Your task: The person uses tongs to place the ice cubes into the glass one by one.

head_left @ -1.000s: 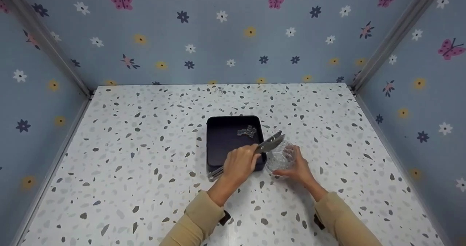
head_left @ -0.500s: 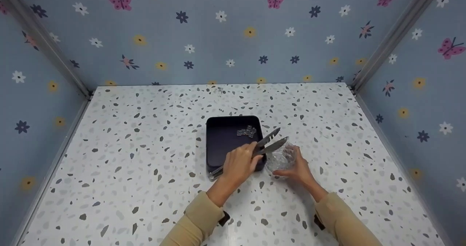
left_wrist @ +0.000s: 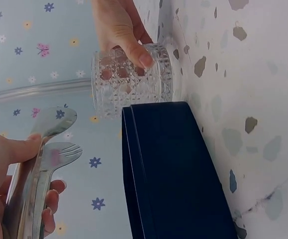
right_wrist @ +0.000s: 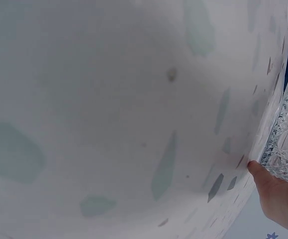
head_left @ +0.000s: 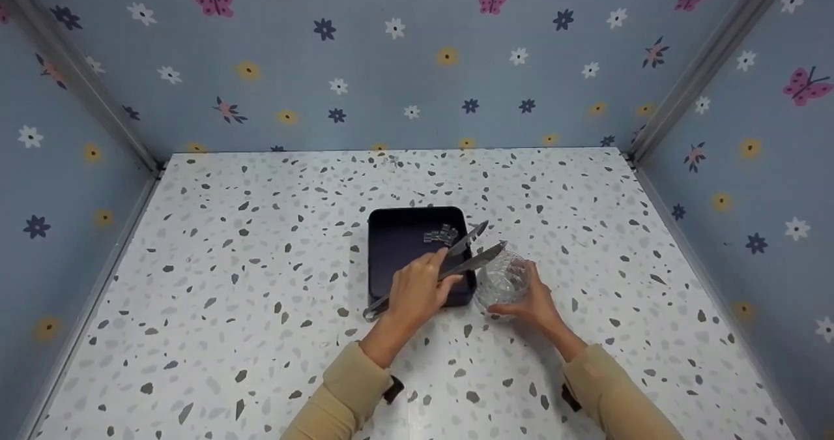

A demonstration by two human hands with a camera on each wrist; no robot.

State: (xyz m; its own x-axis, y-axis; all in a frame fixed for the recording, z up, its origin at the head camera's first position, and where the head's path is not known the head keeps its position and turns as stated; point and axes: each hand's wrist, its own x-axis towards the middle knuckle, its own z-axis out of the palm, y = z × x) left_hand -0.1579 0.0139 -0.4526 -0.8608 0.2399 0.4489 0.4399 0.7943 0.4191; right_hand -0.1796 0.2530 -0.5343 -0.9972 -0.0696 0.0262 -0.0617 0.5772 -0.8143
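Left hand (head_left: pixel 417 290): gripping metal tongs (head_left: pixel 482 258), tips apart.
Tongs: above right rim of dark tray (head_left: pixel 397 257).
Right hand (head_left: pixel 537 302): curled around clear glass (head_left: pixel 500 282).
Glass: on counter (head_left: pixel 260 264), beside tray.
Clear cubes (head_left: pixel 443 235): inside tray, far right corner.

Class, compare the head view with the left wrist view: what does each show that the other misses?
Only the head view: clear cubes inside the dark tray, plus tan sleeves.
Only the left wrist view: the ends of three fingers of the left hand, curled round the tongs and hidden in the head view.
Both: the left hand holding the tongs, the right hand holding the cut-glass container, the tray, the speckled tabletop and the flowered wall.
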